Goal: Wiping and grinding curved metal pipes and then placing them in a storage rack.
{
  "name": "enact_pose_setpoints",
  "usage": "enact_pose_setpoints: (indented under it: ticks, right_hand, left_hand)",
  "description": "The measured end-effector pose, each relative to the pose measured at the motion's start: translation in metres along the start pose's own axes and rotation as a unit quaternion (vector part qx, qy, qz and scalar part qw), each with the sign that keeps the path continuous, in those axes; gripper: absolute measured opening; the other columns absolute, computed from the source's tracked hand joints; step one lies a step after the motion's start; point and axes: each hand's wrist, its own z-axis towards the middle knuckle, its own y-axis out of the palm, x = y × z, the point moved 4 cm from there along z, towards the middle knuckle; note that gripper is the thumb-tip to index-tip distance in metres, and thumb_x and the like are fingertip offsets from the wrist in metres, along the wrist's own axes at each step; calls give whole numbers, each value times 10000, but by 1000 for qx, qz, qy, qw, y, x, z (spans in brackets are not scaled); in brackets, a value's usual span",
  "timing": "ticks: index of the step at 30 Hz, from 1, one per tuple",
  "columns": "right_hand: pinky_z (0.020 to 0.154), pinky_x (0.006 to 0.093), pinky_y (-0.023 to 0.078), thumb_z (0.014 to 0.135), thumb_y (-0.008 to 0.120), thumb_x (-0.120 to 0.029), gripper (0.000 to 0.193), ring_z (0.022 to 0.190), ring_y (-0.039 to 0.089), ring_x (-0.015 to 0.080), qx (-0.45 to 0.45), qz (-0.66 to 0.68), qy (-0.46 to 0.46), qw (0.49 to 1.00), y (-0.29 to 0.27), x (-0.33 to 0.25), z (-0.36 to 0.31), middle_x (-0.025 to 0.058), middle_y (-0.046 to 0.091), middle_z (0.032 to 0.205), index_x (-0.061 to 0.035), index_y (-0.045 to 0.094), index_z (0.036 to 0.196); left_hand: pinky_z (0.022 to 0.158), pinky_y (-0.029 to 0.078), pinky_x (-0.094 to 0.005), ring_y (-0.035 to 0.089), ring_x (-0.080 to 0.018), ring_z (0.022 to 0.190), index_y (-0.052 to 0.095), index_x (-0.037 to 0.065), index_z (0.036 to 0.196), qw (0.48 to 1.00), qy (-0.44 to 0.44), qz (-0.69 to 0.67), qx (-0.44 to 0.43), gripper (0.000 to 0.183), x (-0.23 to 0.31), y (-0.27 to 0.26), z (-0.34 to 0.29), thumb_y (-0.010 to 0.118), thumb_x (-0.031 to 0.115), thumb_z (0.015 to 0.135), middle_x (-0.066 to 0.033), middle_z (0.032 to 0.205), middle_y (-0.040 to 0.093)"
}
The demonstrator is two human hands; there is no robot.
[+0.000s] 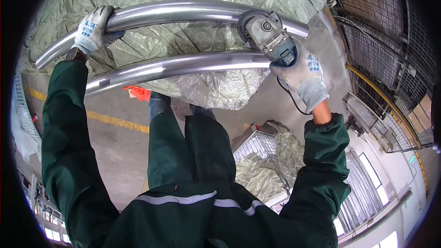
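Note:
Two shiny metal tubes lie side by side on a pale green woven sheet [158, 40]. Around the left part of the far tube [183, 11] closes my left hand [93, 30], in a white glove with a dark palm. My right hand [301, 71], gloved too, grips the blue body of an angle grinder [271, 36]. The grinder's head and disc lie over the right part of the far tube; whether the disc touches it I cannot tell. Nearer to me is the second tube [183, 65], its right end beside the grinder and my right hand.
The grinder's black cord [294, 100] hangs below my right wrist. Wire mesh cages [381, 41] stand along the right. A red-orange cloth [138, 93] shows below the near tube. Behind my legs is a wire basket [257, 144] with woven sheeting. A yellow line [115, 120] crosses the floor.

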Motion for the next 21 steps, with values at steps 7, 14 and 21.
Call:
enact_pose_setpoints:
  ticks: [7, 14, 21]
  right_hand:
    - [736, 335, 554, 634, 793, -348, 702, 775, 695, 275, 30, -3, -17, 999, -6, -17, 8, 130, 732, 962, -43, 612, 1240]
    - [797, 358, 562, 658, 739, -386, 717, 907, 701, 314, -35, -32, 32, 998, -8, -18, 15, 161, 715, 1028, -45, 589, 1271]
    - [785, 359, 559, 646, 748, -372, 680, 855, 702, 315, -10, 16, 12, 1000, -10, -14, 14, 149, 721, 987, -51, 610, 1229]
  left_hand:
    - [862, 500, -419, 641, -302, 994, 517, 119, 1229, 1000, 16, -6, 20, 643, -1, 0, -2, 812, 334, 700, -92, 1106, 633]
    - [859, 502, -415, 636, -299, 1000, 517, 116, 1235, 1000, 19, -3, 16, 651, -2, 1, -2, 811, 321, 691, -88, 1104, 631]
    - [865, 500, -417, 630, -301, 1009, 517, 117, 1239, 1000, 5, -6, 9, 665, -1, -4, -2, 814, 323, 680, -87, 1106, 625]
